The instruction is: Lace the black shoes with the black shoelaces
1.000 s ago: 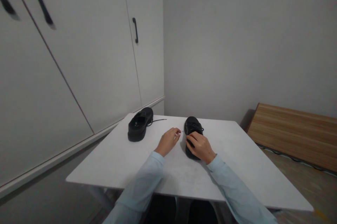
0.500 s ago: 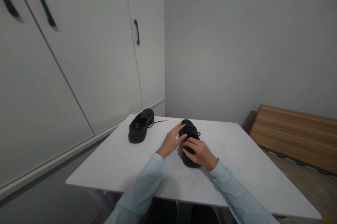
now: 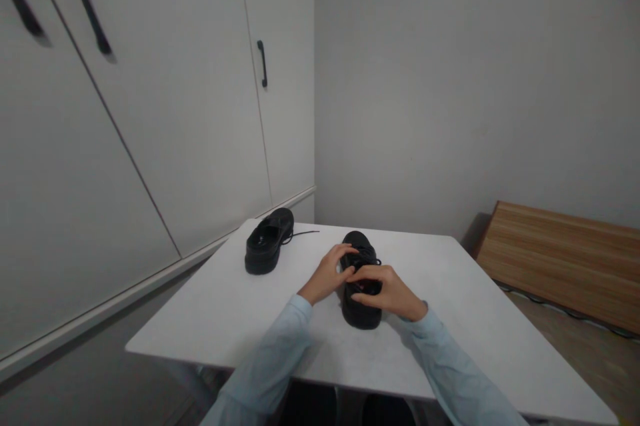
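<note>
A black lace-up shoe point(image 3: 362, 317) stands on the white table in front of me, toe pointing away and heel toward me. My left hand point(image 3: 330, 274) comes from the left, its fingers curved over the laces and its thumb by the tongue, gripping the shoe's upper. From the right, my right hand point(image 3: 387, 289) grips around the foot opening, index finger near my left thumb and its own thumb lower down. The exact fingertip contact inside the opening is hard to make out. Another black shoe point(image 3: 263, 258) stands at the far left, one lace trailing to the right.
The white table point(image 3: 215, 319) has its front edge close to my body. White cabinet doors point(image 3: 200, 113) with black handles line the left side. A wood-grain board point(image 3: 560, 259) lies beyond the table's right side, by the grey wall point(image 3: 450, 79).
The shoe between my hands has shifted slightly toward me. My left fingers have come down from the toe area to the laces. My right fingers have spread wider over the opening.
</note>
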A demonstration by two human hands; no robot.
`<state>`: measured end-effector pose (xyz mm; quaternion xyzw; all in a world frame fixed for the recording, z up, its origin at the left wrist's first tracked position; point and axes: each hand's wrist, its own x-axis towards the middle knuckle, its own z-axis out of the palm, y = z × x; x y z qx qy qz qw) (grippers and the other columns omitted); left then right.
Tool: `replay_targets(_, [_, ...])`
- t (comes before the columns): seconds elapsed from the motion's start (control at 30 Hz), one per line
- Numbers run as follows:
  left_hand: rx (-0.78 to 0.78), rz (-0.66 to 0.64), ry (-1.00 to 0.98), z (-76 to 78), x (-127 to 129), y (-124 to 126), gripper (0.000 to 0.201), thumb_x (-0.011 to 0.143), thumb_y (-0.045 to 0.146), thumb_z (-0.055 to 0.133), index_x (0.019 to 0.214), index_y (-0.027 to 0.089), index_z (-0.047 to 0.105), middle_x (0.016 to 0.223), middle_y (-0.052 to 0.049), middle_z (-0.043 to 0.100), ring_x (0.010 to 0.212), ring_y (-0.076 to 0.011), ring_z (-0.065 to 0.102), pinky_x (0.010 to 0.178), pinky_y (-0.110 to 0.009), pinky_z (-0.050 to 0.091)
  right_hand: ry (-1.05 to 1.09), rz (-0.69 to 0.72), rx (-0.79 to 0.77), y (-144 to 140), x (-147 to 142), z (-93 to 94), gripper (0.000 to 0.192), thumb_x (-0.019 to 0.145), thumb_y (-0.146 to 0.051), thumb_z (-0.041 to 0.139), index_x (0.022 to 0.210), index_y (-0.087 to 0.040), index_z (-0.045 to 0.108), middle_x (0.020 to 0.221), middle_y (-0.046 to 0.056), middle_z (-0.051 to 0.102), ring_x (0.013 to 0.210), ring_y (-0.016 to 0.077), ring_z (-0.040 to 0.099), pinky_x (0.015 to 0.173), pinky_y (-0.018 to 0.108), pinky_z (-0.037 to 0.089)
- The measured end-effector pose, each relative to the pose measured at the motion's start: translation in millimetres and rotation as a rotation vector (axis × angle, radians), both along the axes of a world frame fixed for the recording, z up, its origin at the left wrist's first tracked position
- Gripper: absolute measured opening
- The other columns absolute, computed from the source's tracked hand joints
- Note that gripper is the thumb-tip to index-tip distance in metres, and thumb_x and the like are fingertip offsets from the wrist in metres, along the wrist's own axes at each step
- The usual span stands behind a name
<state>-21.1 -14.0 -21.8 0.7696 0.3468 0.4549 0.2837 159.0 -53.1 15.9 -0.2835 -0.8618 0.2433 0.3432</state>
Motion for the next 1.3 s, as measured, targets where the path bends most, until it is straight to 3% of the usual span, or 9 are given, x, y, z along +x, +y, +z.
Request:
replay_targets(0.17, [0.057, -0.009, 0.014, 3.4, -0.9, -3.0, 0.029, 0.077, 0.021, 0.059, 0.106, 0.02, 0.059, 0.118, -0.01, 0.053, 0.119, -0.0228, 0.046, 0.105, -0.041, 0.034, 0.051, 0.05, -0.29, -1.8, 2.5, 4.4, 0.026, 0.076, -0.031, 0.067, 0.096, -0.014, 0.069, 0.087, 0.008, 0.072, 0.076, 0.0175, 0.067, 0.072, 0.029, 0.055])
replay_targets(0.3, [0.069, -0.001, 0.036, 2.3, -0.6, -3.6, 0.029, 0.078, 0.022, 0.059, 0.106, 0.019, 0.057, 0.117, -0.01, 0.053, 0.118, -0.0223, 0.046, 0.104, -0.039, 0.034, 0.11, 0.014, -0.324, 0.4, 4.7, 4.1, 0.022, 0.078, -0.031, 0.065, 0.092, -0.015, 0.07, 0.087, 0.008, 0.073, 0.077, 0.0177, 0.068, 0.072, 0.029, 0.055])
replay_targets(0.4, [0.075, 0.009, 0.043, 0.7, -0.6, -4.2, 0.033, 0.077, 0.022, 0.06, 0.11, 0.02, 0.055, 0.117, -0.01, 0.053, 0.115, -0.0221, 0.048, 0.102, -0.038, 0.036, 0.236, -0.069, -0.272, 5.1, 9.4, 1.8, 0.022, 0.08, -0.034, 0.063, 0.09, -0.015, 0.069, 0.079, 0.007, 0.071, 0.07, 0.0168, 0.066, 0.064, 0.028, 0.056])
replay_targets(0.53, [0.071, 0.045, 0.055, 0.3, -0.9, -6.2, 0.037, 0.078, 0.023, 0.06, 0.115, 0.019, 0.052, 0.115, -0.01, 0.054, 0.112, -0.0222, 0.049, 0.1, -0.039, 0.038, 0.279, -0.348, 0.065, 14.9, 16.6, -3.0, 0.016, 0.081, -0.033, 0.063, 0.081, -0.017, 0.067, 0.073, 0.005, 0.065, 0.066, 0.0159, 0.06, 0.058, 0.028, 0.051])
replay_targets(0.7, [0.077, 0.045, 0.055, 2.8, 1.0, -8.5, 0.035, 0.079, 0.022, 0.059, 0.114, 0.02, 0.053, 0.117, -0.01, 0.054, 0.115, -0.0222, 0.048, 0.101, -0.039, 0.038, 0.125, -0.343, 0.283, 26.4, 19.9, -11.8, 0.023, 0.074, -0.035, 0.07, 0.092, -0.021, 0.067, 0.088, 0.006, 0.057, 0.082, 0.0202, 0.058, 0.074, 0.036, 0.052])
replay_targets(0.87, [0.086, 0.039, 0.043, 3.0, 3.4, -8.0, 0.033, 0.078, 0.021, 0.059, 0.111, 0.018, 0.056, 0.119, -0.011, 0.054, 0.117, -0.0225, 0.048, 0.103, -0.039, 0.037, 0.086, -0.236, 0.285, 30.9, 20.4, -18.5, 0.031, 0.071, -0.036, 0.073, 0.097, -0.022, 0.064, 0.1, 0.008, 0.055, 0.097, 0.0229, 0.057, 0.084, 0.039, 0.05])
replay_targets(1.0, [0.098, 0.033, 0.054, 1.5, 3.4, -6.7, 0.033, 0.079, 0.021, 0.059, 0.111, 0.018, 0.056, 0.118, -0.011, 0.054, 0.117, -0.0223, 0.047, 0.103, -0.038, 0.036, 0.074, -0.229, 0.302, 28.3, 19.9, -20.5, 0.015, 0.079, -0.03, 0.066, 0.09, -0.021, 0.062, 0.099, 0.008, 0.058, 0.095, 0.0217, 0.058, 0.082, 0.037, 0.05])
replay_targets(1.07, [0.1, 0.034, 0.057, 1.1, 3.3, -6.3, 0.033, 0.079, 0.02, 0.058, 0.111, 0.018, 0.055, 0.118, -0.011, 0.054, 0.117, -0.0223, 0.047, 0.103, -0.039, 0.036, 0.079, -0.242, 0.312, 25.5, 17.9, -20.7, 0.005, 0.084, -0.025, 0.058, 0.084, -0.02, 0.061, 0.097, 0.008, 0.06, 0.093, 0.0207, 0.059, 0.081, 0.036, 0.05])
replay_targets(1.3, [0.088, 0.045, 0.053, 1.1, 4.0, -6.1, 0.034, 0.078, 0.019, 0.057, 0.111, 0.019, 0.054, 0.116, -0.01, 0.055, 0.115, -0.0232, 0.048, 0.102, -0.04, 0.037, 0.279, -0.377, 0.221, 19.9, 9.9, -16.0, 0.017, 0.088, -0.027, 0.052, 0.074, -0.019, 0.058, 0.088, 0.007, 0.062, 0.084, 0.0199, 0.059, 0.076, 0.035, 0.049])
